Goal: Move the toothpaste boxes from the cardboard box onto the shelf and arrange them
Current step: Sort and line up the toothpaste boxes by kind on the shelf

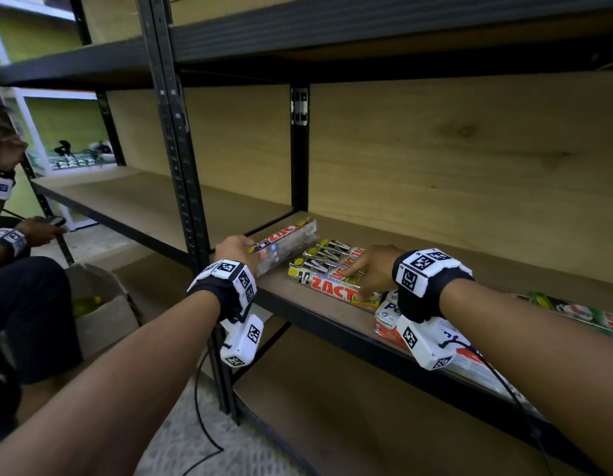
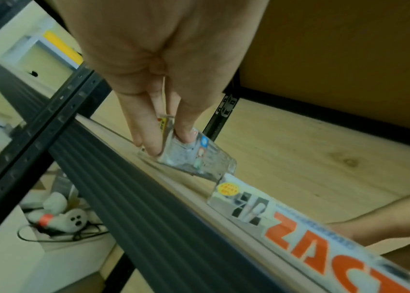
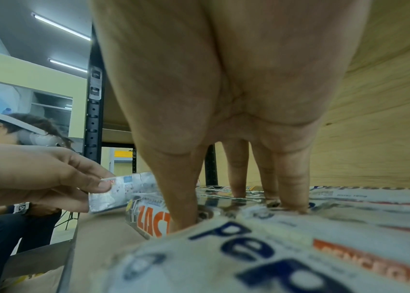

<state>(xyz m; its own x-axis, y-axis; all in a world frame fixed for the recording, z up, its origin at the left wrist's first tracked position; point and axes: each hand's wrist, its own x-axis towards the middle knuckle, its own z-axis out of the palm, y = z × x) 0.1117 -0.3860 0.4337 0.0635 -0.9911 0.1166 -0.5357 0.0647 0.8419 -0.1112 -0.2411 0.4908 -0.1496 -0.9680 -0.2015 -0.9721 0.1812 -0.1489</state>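
My left hand point(image 1: 238, 249) grips one end of a silver and orange Zact toothpaste box point(image 1: 286, 243), tilted just above the left end of the brown shelf board point(image 1: 315, 309). The left wrist view shows thumb and fingers point(image 2: 149, 136) pinching that box point(image 2: 199, 158). Three Zact boxes point(image 1: 327, 274) lie flat side by side on the board. My right hand point(image 1: 358, 278) rests on them with straight fingers point(image 3: 291, 188) and holds nothing. White Pepsodent boxes point(image 1: 387, 316) lie under my right wrist. The cardboard box point(image 1: 102, 304) stands on the floor at lower left.
A green toothpaste box point(image 1: 572, 309) lies further right on the shelf. A black upright post point(image 1: 181, 149) stands just left of my left hand. Another person point(image 1: 20, 286) sits at far left beside the cardboard box. A cable point(image 1: 200, 407) hangs from my left wrist.
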